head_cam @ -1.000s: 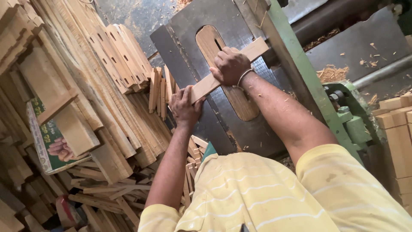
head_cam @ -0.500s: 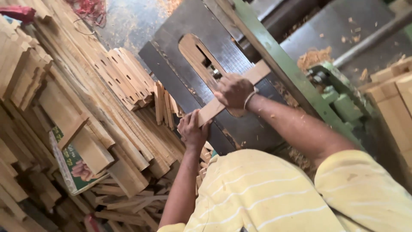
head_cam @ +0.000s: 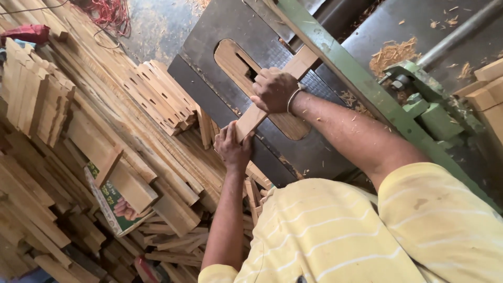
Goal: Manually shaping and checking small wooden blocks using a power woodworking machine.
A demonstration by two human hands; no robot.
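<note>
A pale wooden strip (head_cam: 303, 64) lies slantwise on the dark metal saw table (head_cam: 209, 31), beside the long green fence (head_cam: 340, 63). My right hand (head_cam: 273, 89), with a bangle at the wrist, presses down on the strip's middle, over the wooden insert plate (head_cam: 230, 57) with its blade slot. My left hand (head_cam: 233, 148) grips the strip's near end at the table's edge. The blade itself is hidden. My yellow striped shirt (head_cam: 367, 236) fills the lower right.
Stacks of cut wooden slats (head_cam: 162, 94) and planks (head_cam: 36, 94) cover the floor at left, with a printed cardboard box (head_cam: 112, 202) among them. A red cord (head_cam: 107, 13) lies at the top left. Sawdust (head_cam: 390, 52) and wooden blocks (head_cam: 487, 89) sit beyond the fence.
The view has swung and tilted, so the saw table sits higher and further left. Both hands keep hold of the strip, still against the fence.
</note>
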